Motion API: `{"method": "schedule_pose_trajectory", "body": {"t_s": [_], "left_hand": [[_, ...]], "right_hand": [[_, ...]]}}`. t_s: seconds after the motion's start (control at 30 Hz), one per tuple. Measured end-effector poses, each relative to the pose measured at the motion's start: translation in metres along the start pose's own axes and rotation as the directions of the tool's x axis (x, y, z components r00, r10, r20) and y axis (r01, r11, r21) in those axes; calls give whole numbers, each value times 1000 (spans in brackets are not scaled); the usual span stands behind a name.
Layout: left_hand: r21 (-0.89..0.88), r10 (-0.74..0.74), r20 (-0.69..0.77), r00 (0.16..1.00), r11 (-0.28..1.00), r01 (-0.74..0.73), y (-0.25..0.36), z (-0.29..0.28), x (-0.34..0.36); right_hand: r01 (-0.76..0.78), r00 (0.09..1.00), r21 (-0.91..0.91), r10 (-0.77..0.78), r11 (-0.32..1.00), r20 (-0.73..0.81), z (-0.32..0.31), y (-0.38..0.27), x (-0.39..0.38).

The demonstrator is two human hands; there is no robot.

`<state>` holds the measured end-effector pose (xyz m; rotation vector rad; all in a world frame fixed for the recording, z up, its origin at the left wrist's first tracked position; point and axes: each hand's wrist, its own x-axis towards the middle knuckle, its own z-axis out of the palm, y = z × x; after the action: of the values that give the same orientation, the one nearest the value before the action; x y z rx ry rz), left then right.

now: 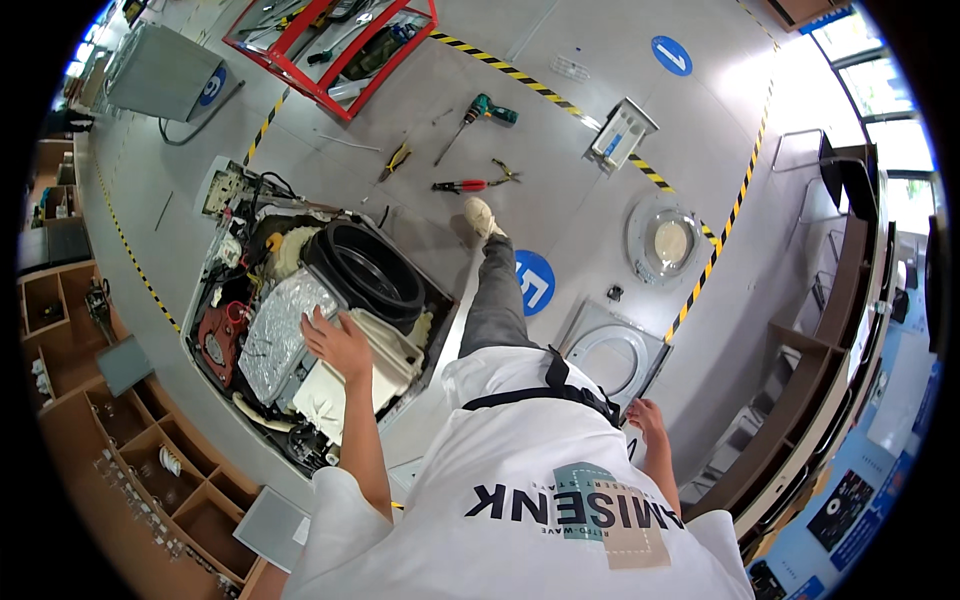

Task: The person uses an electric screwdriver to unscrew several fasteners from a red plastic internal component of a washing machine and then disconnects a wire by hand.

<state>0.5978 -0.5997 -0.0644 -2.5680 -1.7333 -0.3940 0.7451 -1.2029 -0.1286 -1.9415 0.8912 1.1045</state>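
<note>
White T-shirt (520, 450) hogs our foreground; the opened washing machine (282, 332) sits under our left grip (340, 345), loosely spread and empty. Can't tell if our right grip (647, 414) holds anything. Red wires (237, 312) left of the spread one might snag if we rush.

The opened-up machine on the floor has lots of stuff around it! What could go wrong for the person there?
The left hand is bare and over the opened-up machine, so a hard edge or part inside might scratch it.

The pale shoe is very near the red-handled pliers, so a careless step could cause a slip.

The round see-through door lies loose on the floor and might crack if someone trod on it.
</note>
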Motion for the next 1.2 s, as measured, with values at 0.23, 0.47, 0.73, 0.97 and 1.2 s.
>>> {"method": "schedule_pose_trajectory", "body": {"t_s": [0.23, 0.47, 0.73, 0.97, 1.2], "left_hand": [[-84, -123, 45, 991, 988, 127, 65, 29, 108], [-178, -178, 68, 982, 966, 188, 118, 36, 221], [-113, -404, 60, 913, 906, 408, 115, 64, 251], [32, -667, 228, 709, 733, 680, 186, 76, 260], [150, -759, 261, 597, 643, 751, 317, 78, 333]], "right_hand": [[-10, 998, -111, 16, 994, 59, 33, -197, 39], [394, 912, -5, -390, 919, 127, 81, -433, 60], [267, 937, -304, -172, 915, 305, 114, -557, 127], [294, 951, -613, -160, 734, 265, 133, -715, 206], [567, 822, -600, -333, 565, 463, 195, -945, 259]]}}
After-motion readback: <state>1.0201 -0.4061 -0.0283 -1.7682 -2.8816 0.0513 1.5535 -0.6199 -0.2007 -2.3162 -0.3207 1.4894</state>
